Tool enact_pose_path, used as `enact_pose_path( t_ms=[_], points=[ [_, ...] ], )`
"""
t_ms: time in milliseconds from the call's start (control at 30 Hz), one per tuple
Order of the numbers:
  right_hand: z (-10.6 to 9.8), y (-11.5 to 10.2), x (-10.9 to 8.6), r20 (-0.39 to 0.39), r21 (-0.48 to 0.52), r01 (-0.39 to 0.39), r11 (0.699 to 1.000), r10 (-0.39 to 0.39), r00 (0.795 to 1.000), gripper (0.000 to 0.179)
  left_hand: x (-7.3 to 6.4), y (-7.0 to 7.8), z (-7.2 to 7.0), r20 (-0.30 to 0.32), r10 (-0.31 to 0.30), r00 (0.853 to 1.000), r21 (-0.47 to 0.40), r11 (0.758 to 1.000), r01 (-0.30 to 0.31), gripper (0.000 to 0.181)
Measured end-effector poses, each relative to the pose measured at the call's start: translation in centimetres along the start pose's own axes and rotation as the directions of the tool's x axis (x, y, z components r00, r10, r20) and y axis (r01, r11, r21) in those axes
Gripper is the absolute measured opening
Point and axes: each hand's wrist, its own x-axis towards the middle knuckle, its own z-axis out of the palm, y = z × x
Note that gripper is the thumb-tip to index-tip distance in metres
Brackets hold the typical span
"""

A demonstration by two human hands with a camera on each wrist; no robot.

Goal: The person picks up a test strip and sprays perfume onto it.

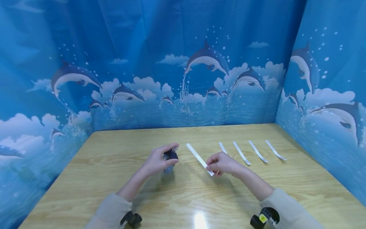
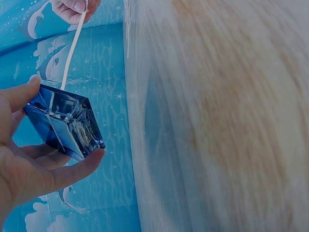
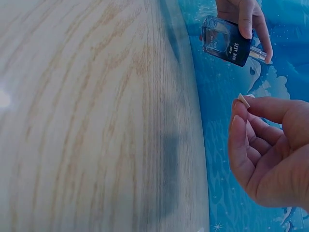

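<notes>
My left hand (image 1: 158,160) grips a dark blue glass perfume bottle (image 1: 170,156) between thumb and fingers. Lettering and a silver spray neck show on the perfume bottle (image 3: 227,41) in the right wrist view. A narrow white paper test strip (image 1: 197,155) slants up and to the left from my right hand (image 1: 221,163), which pinches it near its lower end between thumb and fingers. In the left wrist view the far end of the strip (image 2: 72,50) passes behind the bottle. Seen from the right wrist, only a short tip of the strip (image 3: 244,100) shows.
Several more white strips lie spaced out to the right on the wooden table (image 1: 160,203): a partly hidden strip (image 1: 222,148) by the right hand, then another strip (image 1: 241,153) and others beyond. A blue dolphin-print curtain (image 1: 171,63) encloses the table's back and sides.
</notes>
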Motion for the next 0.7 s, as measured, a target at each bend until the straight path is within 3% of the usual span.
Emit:
enact_pose_path(
  t_ms=[300, 700],
  points=[
    [0.02, 0.10, -0.02, 0.006, 0.003, 0.000, 1.000, 0.000, 1.000, 0.012, 0.01, -0.10, -0.11, 0.005, -0.024, 1.000, -0.009, 1.000, 0.024, 0.055],
    [0.13, -0.16, -0.25, 0.011, 0.022, 0.015, 1.000, -0.015, 1.000, 0.014, -0.01, -0.40, -0.34, 0.015, -0.010, 1.000, 0.003, 1.000, 0.010, 0.056]
  ],
)
